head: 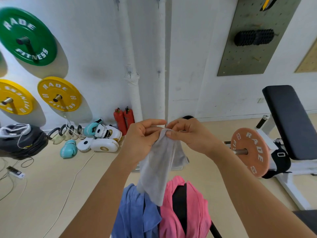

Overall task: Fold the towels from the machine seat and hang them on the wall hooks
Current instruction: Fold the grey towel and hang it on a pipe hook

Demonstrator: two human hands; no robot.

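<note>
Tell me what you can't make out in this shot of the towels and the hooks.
- Grey towel, head view: its top edge is hidden inside the grip of the left hand and right hand.
- Blue towel and pink towel: cut off by the bottom edge.
- Wall hooks: too small to judge shape.

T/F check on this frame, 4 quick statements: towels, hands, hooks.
1. Both hands, left and right, pinch the grey towel at its top edge. True.
2. The pink towel hangs on a wall hook. False: it lies on the machine seat, beside the blue towel.
3. The wall hooks are bare. True.
4. The grey towel lies flat on the floor. False: it hangs from the hands.
</note>
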